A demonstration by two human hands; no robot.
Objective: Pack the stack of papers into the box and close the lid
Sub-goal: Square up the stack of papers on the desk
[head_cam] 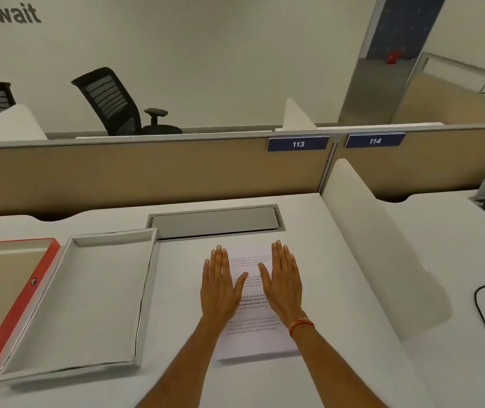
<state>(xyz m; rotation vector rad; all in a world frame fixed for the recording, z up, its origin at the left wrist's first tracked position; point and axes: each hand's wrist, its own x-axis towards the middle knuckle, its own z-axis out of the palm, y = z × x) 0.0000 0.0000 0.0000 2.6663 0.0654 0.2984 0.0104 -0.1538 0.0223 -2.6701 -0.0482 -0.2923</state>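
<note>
A stack of printed white papers (253,338) lies flat on the white desk, right of centre. My left hand (219,285) and my right hand (282,281) rest palm down on the stack, fingers straight and slightly apart, holding nothing. To the left stands the open box (144,290), a shallow white tray, empty inside. Its lid (17,307), with a red edge and tan inside, lies open further left, partly cut off by the frame.
A grey cable flap (214,220) is set into the desk just behind the papers. A white divider (382,254) rises on the right; beyond it lies a black cable (483,316). A tan partition (147,172) closes the back.
</note>
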